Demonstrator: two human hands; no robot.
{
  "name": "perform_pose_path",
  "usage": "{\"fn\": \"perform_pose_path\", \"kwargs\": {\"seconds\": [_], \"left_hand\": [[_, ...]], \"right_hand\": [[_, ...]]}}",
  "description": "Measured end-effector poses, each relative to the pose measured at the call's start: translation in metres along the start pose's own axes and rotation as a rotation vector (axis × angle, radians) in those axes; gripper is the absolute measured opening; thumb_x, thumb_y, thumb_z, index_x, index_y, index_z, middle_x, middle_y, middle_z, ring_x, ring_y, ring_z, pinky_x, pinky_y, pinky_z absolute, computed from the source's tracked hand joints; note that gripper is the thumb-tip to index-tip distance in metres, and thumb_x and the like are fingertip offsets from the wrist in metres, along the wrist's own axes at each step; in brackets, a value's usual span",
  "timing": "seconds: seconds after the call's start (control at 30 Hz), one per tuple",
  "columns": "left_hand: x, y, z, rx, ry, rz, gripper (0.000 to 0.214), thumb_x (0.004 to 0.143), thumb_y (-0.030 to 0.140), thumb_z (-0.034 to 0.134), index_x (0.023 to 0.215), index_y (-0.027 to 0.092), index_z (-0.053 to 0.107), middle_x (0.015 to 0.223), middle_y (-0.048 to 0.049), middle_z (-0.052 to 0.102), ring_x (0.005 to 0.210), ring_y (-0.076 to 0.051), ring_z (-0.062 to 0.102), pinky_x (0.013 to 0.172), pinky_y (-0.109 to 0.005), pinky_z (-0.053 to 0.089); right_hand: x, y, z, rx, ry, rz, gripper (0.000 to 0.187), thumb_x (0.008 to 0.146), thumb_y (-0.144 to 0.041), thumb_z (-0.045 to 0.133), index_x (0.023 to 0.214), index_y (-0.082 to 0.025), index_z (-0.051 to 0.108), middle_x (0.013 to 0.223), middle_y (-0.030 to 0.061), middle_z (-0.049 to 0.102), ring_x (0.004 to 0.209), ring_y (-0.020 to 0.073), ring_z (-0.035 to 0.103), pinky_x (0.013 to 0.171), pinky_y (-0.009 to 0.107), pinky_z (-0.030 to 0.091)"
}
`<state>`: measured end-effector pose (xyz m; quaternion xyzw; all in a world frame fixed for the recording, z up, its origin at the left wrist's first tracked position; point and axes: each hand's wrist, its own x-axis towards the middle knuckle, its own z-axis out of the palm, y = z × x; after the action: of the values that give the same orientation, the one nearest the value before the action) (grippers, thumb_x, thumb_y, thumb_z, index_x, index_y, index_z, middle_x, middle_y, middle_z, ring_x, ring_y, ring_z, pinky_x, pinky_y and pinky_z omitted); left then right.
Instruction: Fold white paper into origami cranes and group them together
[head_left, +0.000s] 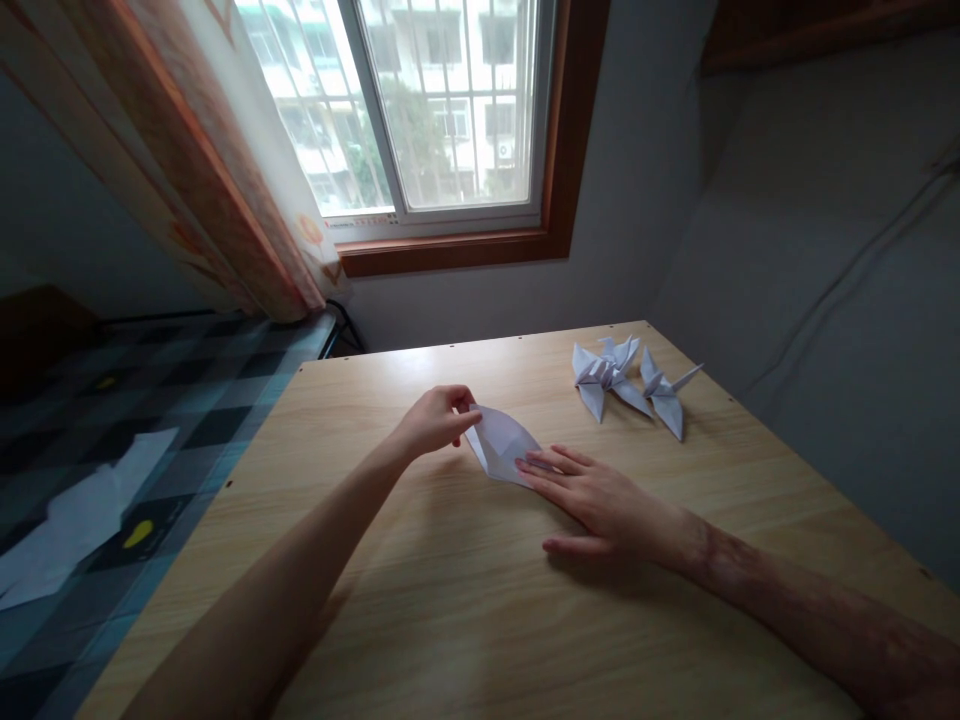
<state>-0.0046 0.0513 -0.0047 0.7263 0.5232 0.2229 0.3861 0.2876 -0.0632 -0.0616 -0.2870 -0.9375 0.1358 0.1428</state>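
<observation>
A partly folded sheet of white paper sits on the wooden table between my two hands, its left end raised a little. My left hand pinches that far left corner between thumb and fingers. On the paper's right end rest the outstretched fingertips of my right hand, palm down, with the thumb spread apart on the tabletop. Part of the paper's right end is covered by these fingers.
Folded white paper cranes stand close together at the table's back right, with another paper crane beside them. Left of the table, white paper sheets lie on a checked bedspread. A window and curtain are behind.
</observation>
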Motion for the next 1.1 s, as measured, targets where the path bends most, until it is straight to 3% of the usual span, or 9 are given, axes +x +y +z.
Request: {"fn": "perform_pose_path", "kwargs": {"seconds": [0.3,0.4,0.5,0.57,0.7,0.87,1.0,1.1], "left_hand": [[0.006,-0.013,0.006,-0.056,0.044,-0.025,0.009,0.083,0.025,0.068,0.086,0.017,0.071,0.069,-0.0001,0.069,0.046,-0.011,0.061,0.046,-0.021,0.043],[0.008,-0.018,0.007,0.034,0.094,0.033,0.012,0.084,0.028,0.067,0.086,0.018,0.073,0.072,0.0001,0.069,0.051,-0.012,0.061,0.05,-0.022,0.042],[0.009,-0.023,0.006,0.168,0.152,0.103,0.013,0.084,0.028,0.066,0.085,0.019,0.074,0.073,-0.0001,0.069,0.062,-0.014,0.062,0.057,-0.024,0.041],[0.01,-0.025,0.005,0.231,0.172,0.118,0.012,0.083,0.028,0.066,0.086,0.019,0.074,0.075,-0.0002,0.068,0.067,-0.015,0.061,0.06,-0.025,0.04],[0.009,-0.028,0.0,0.215,0.137,0.157,0.011,0.084,0.028,0.069,0.091,0.019,0.069,0.075,0.001,0.066,0.066,-0.015,0.058,0.06,-0.025,0.038],[0.009,-0.032,-0.005,0.084,-0.015,0.368,0.014,0.094,0.032,0.069,0.097,0.019,0.068,0.077,0.0005,0.065,0.069,-0.014,0.059,0.065,-0.025,0.044],[0.009,-0.035,-0.004,0.022,-0.086,0.445,0.03,0.102,0.045,0.067,0.1,0.016,0.076,0.085,-0.004,0.071,0.077,-0.015,0.061,0.071,-0.026,0.048],[0.008,-0.039,-0.001,-0.026,-0.165,0.459,0.034,0.099,0.049,0.076,0.103,0.016,0.08,0.092,-0.0063,0.074,0.083,-0.016,0.064,0.077,-0.026,0.052]], "right_hand": [[-0.002,0.001,0.003,0.012,0.041,0.01,0.082,0.104,-0.054,0.066,0.172,-0.017,0.037,0.169,0.019,0.053,0.161,0.0321,0.046,0.137,0.055,0.031],[-0.003,-0.002,0.003,-0.018,0.061,0.009,0.081,0.105,-0.051,0.066,0.172,-0.017,0.036,0.169,0.0186,0.053,0.166,0.033,0.036,0.138,0.057,0.028],[-0.004,-0.005,0.002,-0.044,0.081,0.03,0.075,0.105,-0.048,0.065,0.171,-0.021,0.041,0.171,0.0129,0.051,0.171,0.0351,0.021,0.139,0.061,0.022],[-0.005,-0.006,0.002,-0.052,0.078,0.053,0.073,0.105,-0.048,0.065,0.169,-0.021,0.044,0.171,0.0105,0.052,0.171,0.0381,0.018,0.139,0.064,0.02],[-0.005,-0.006,0.003,-0.051,0.061,0.063,0.073,0.105,-0.05,0.065,0.168,-0.02,0.045,0.17,0.012,0.054,0.167,0.0385,0.032,0.138,0.064,0.023],[-0.004,-0.003,0.004,-0.059,0.118,0.057,0.057,0.109,-0.04,0.06,0.163,-0.023,0.053,0.162,0.0118,0.062,0.158,0.0335,0.048,0.134,0.061,0.033],[-0.003,0.007,0.008,-0.053,0.241,0.085,0.038,0.112,-0.022,0.051,0.143,-0.027,0.071,0.145,0.009,0.076,0.143,0.0292,0.064,0.126,0.057,0.045],[-0.004,0.017,0.011,-0.008,0.324,0.094,0.028,0.111,-0.021,0.055,0.127,-0.026,0.078,0.136,0.0086,0.08,0.133,0.0286,0.071,0.121,0.056,0.05]]}}
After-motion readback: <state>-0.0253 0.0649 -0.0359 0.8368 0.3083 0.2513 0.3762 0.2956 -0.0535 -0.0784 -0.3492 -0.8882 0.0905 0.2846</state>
